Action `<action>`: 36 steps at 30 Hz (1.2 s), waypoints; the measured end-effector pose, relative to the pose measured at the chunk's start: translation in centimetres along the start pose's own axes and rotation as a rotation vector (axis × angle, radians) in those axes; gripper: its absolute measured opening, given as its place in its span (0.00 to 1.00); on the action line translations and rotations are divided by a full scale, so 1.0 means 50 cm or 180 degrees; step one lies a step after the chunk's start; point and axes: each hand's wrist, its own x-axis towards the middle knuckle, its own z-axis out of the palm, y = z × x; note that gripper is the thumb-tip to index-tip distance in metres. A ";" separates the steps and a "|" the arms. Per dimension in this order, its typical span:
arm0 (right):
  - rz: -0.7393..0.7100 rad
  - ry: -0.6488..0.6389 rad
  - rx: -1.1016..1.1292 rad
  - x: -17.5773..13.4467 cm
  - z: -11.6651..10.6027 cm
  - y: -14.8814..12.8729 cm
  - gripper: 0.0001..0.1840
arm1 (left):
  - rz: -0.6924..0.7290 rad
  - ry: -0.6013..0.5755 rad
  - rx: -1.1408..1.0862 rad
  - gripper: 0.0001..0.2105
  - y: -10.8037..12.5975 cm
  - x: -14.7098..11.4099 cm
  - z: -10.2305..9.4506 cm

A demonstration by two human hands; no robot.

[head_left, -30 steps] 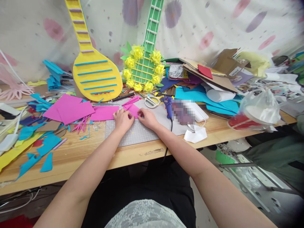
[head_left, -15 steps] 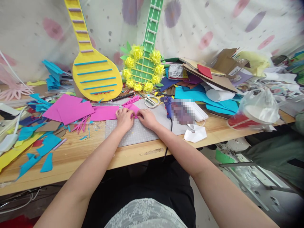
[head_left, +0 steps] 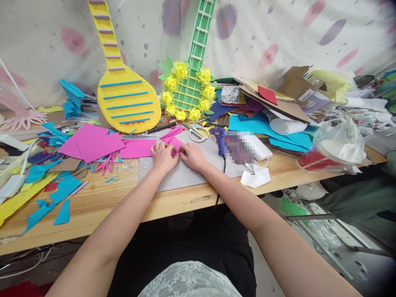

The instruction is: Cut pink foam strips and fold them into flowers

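A magenta paper strip point(head_left: 136, 149) lies on the table and over the grey cutting mat point(head_left: 188, 177). My left hand point(head_left: 164, 156) rests on its right part, fingers bent and pinching the paper. Close beside it, my right hand point(head_left: 192, 156) is closed with thumb and fingertips on the strip's right end. The fingertips of both hands nearly meet there, and they partly hide the paper between them. Behind the hands lie white-handled scissors point(head_left: 199, 134) and a bundle of thin magenta strips point(head_left: 172, 132). A blue glue gun point(head_left: 219, 141) is right of the scissors.
A yellow paper instrument point(head_left: 128, 99) and a green one point(head_left: 188, 93) with yellow flowers lean at the back. Magenta sheets point(head_left: 95, 142) and blue scraps point(head_left: 63, 187) lie left. To the right are piled cardboard point(head_left: 281, 99) and a red-and-white cup in a plastic bag point(head_left: 332, 148).
The whole view has shifted slightly. Both hands stay at the strip's right end, with only small finger movement.
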 end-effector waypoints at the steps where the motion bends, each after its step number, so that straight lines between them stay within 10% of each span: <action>1: -0.0002 0.0005 -0.0008 0.000 0.000 -0.001 0.12 | -0.0033 -0.0010 -0.0009 0.09 0.001 0.000 0.000; 26: -0.0069 0.0185 0.0242 0.004 0.013 0.007 0.09 | -0.0063 -0.0119 -0.0237 0.15 -0.017 0.001 0.005; 36: 0.0289 0.0690 0.0464 0.006 0.002 0.034 0.14 | -0.0593 0.0595 -0.0500 0.13 -0.046 0.014 -0.024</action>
